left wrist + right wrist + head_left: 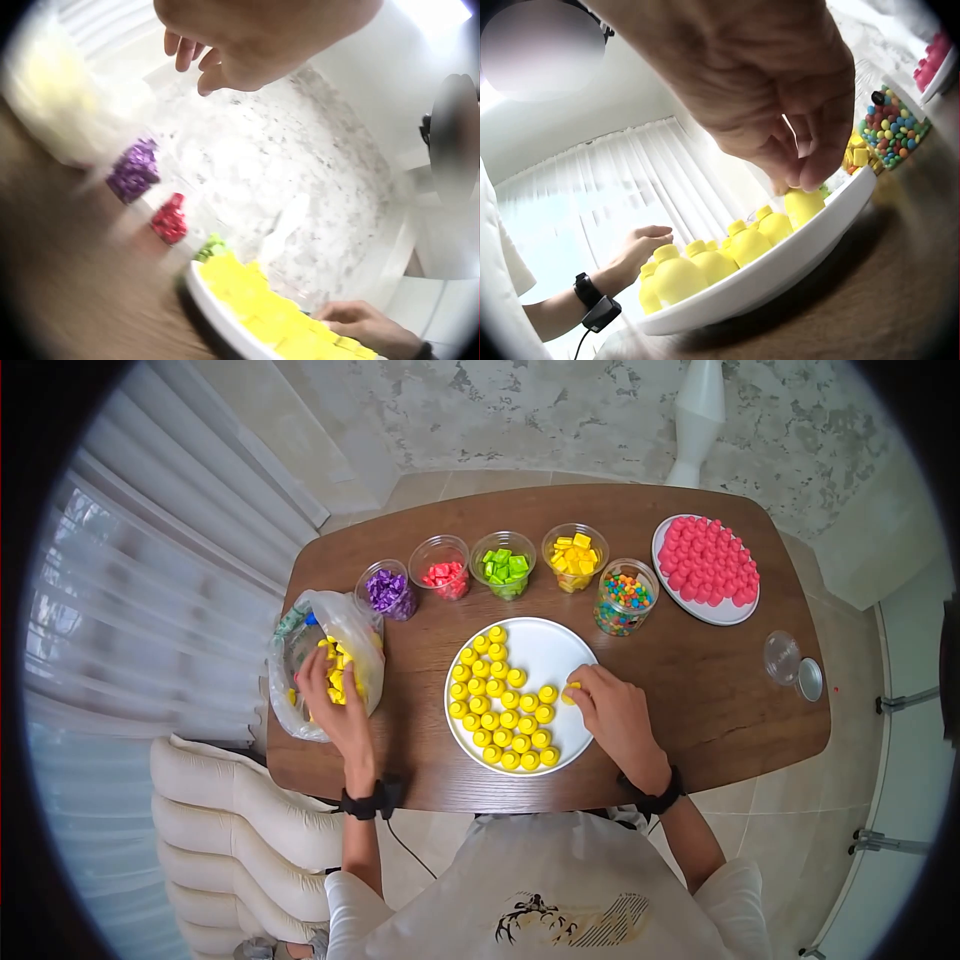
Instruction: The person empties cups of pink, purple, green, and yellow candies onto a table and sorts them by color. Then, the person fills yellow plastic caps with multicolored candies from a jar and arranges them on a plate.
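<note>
On the round white plate (572,650), several small yellow bottle-shaped pieces (510,718) stand upright in rows toward the left and front. At the plate's right side, my right hand (620,720) pinches one yellow bottle-shaped piece (804,208) by its narrow top between thumb and fingers. To the left, my left hand (335,695) is at the mouth of a clear plastic bag (368,635), its fingers bent loosely over more yellow pieces (340,657). In the left wrist view those fingers (184,56) hang loosely with nothing visible between them.
Behind the plate stand clear cups of purple (387,590), red (445,578), green (505,566) and yellow wrapped sweets (575,555), plus a jar of coloured candies (627,598). A white plate of pink pieces (708,563) is at the back right, lids (782,658) nearer the right edge.
</note>
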The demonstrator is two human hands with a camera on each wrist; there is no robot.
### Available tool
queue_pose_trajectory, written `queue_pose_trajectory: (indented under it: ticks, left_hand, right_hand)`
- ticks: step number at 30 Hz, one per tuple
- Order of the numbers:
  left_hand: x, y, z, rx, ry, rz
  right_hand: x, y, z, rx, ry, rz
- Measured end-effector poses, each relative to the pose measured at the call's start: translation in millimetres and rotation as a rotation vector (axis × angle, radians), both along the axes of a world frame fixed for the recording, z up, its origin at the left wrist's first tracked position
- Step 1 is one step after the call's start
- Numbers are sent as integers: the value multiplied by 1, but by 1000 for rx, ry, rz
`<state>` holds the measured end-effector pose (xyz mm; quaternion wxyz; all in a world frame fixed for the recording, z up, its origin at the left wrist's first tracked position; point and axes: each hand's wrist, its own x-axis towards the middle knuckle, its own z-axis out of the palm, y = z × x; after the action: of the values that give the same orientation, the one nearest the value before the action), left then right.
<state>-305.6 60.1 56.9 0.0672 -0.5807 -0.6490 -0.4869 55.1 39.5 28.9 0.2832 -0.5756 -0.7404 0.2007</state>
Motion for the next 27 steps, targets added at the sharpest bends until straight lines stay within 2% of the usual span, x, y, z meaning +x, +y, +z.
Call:
queue_pose_trajectory:
  ticks: [1, 2, 3, 4, 6, 7, 9, 10, 12, 16, 19, 20, 22, 23, 24, 26, 27]
  left_hand:
    - [26, -5, 13, -21, -54, -56]
    - [48, -11, 21, -90, -152, -171]
    - [67, -12, 26, -131, -149, -359]
    - [87, -12, 35, -169, -56, -531]
    - [130, -16, 47, -414, -278, -793]
    - [147, -15, 45, -436, -305, -879]
    - [168, -12, 41, -506, -243, -924]
    - [176, -10, 38, -579, -181, -960]
    - [185, -6, 33, -581, -194, -968]
    - [195, -3, 44, -683, -212, -1007]
    - [202, 9, 43, -788, -370, -1078]
    - [206, 17, 48, -789, -358, -1092]
    - [215, 40, 61, -556, -78, -1000]
    - [222, 54, 64, -469, -32, -1030]
    - [230, 66, 67, -465, -29, -1034]
    - [248, 86, 72, -94, 356, -979]
    - [256, 99, 68, -88, 357, -982]
  right_hand:
    - [2, 2, 1, 3, -4, 0]
    - [4, 5, 3, 22, 136, -13]
    - [6, 6, 6, 42, 275, -25]
    - [7, 7, 11, 46, 271, -26]
    - [8, 6, 23, -258, 693, -26]
    - [7, 5, 26, -252, 692, -30]
    - [6, 0, 29, -273, 988, 36]
    - [5, -3, 31, -263, 991, 23]
    - [6, -9, 33, -223, 1049, 2]
    - [18, -17, 33, -282, 1157, -44]
    - [32, -17, 25, -295, 1308, -67]
    - [38, -18, 24, -280, 1313, -76]
    - [50, -21, 24, -248, 1344, -240]
    - [53, -22, 27, -197, 1365, -282]
    - [55, -24, 26, -190, 1366, -282]
    - [58, -28, 25, -141, 1343, -296]
    - [58, -30, 25, -134, 1342, -295]
